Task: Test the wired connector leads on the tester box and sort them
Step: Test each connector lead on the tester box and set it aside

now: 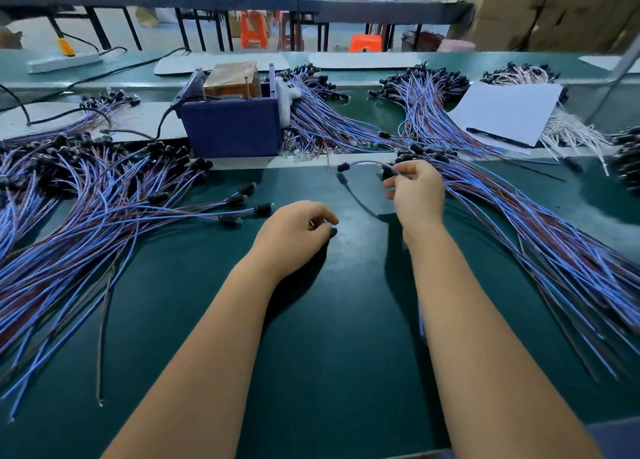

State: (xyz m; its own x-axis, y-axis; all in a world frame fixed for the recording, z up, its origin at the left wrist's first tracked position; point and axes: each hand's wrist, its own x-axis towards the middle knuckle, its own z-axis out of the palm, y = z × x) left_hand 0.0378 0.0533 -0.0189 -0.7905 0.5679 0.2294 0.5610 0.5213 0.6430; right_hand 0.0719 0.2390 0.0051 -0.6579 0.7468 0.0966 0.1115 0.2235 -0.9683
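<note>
My right hand (417, 190) pinches one blue and red wired lead (367, 163), held above the green mat. The lead arches to the left and ends in a black connector (343, 167). My left hand (298, 231) rests low over the mat with its fingers curled and nothing visible in them. The blue tester box (232, 126) stands beyond both hands, at centre left, with a brown block inside. Large heaps of the same leads lie to the left (86, 209) and to the right (540, 237) of my hands.
More lead bundles (329, 112) fan out behind and to the right of the box. A white sheet with a black pen (509, 112) lies at the right. A power strip (64, 62) and black cables sit at the back left. Bare green mat (346, 320) stretches between my forearms.
</note>
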